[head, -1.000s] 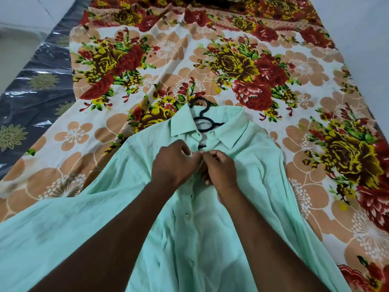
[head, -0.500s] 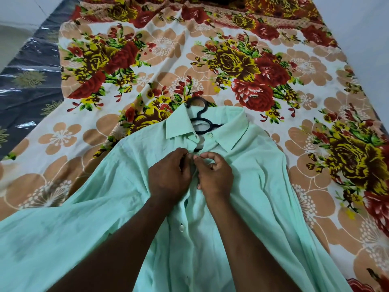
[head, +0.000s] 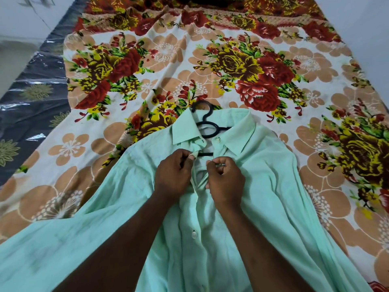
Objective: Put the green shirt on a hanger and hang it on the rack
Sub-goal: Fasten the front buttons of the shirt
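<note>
A pale mint-green button-front shirt lies face up on a bed. Its collar sits near the middle of the bed, and its body runs toward the near edge and out of view. One sleeve spreads wide toward the near left corner.

A thin black plastic hanger is inside the shirt. Its hook and a small ring stick out of the open collar and point toward the far edge of the bed. A short black crossbar shows in the gap just below the collar, where the two front edges are apart.

Both bare hands rest on the shirt's chest just beneath that gap, side by side but not touching. The left hand has its grip closed on the left front edge, pinching the cloth between thumb and forefinger. The right hand has its grip closed on the right front edge, fingers curled, pinching a small fold. Both forearms reach in from the near edge, over the shirt.

Lower on the front, a small pale button sits fastened.

Under the shirt, a cream bedsheet printed with large red, yellow and peach flowers covers most of the bed. Along the left edge, a dark, shiny plastic-wrapped mattress with a pale flower pattern is exposed.
</note>
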